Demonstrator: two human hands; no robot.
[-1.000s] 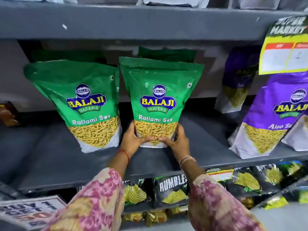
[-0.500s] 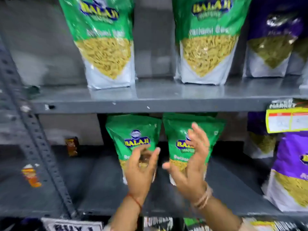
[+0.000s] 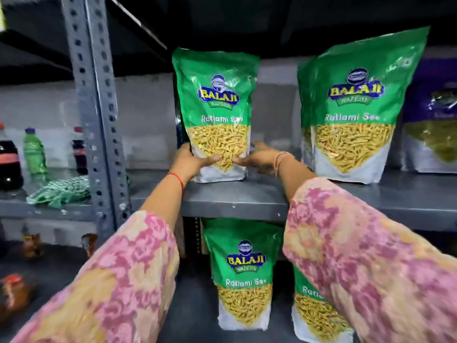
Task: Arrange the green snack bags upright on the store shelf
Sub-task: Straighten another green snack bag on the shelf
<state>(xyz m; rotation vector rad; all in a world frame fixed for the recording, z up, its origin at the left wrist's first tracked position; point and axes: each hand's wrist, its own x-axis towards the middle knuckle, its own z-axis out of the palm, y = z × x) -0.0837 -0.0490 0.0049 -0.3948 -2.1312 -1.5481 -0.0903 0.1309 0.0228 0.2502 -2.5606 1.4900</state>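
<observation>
Green snack bags, count: four in view. Two stand on the upper shelf (image 3: 235, 201), two on the lower shelf (image 3: 188, 305).
Held bag (image 3: 217, 112): centre of the frame, upright on the upper shelf, base resting on the shelf surface, front label facing the camera.
Second upper bag (image 3: 356, 107): right of centre, upright, well apart from the held bag (top corner leans slightly toward the right).
Lower left bag (image 3: 243, 271): bottom centre, upright, directly under the held bag.
Lower right bag (image 3: 314, 315): bottom right, mostly covered by the right sleeve (image 3: 371, 268); only its lower left portion shows.
Purple bags, count: one (image 3: 430, 125), far right edge, blurred.
Bottles, count: three at the left edge, namely a dark bottle (image 3: 8, 159), a green bottle (image 3: 33, 152) and another dark bottle (image 3: 79, 149).
Other items: a green patterned packet (image 3: 61, 191) lying flat beside the perforated upright post (image 3: 96, 107).
Left hand (image 3: 190, 160): wrapped on the lower left side of the held bag, thumb across the front, fingers behind.
Right hand (image 3: 259, 157): cupped on the lower right side of the same bag, thumb on the front.
Grip width: both hands spread about as wide as the bag, pressing it between them (fingertips behind the bag are hidden).
</observation>
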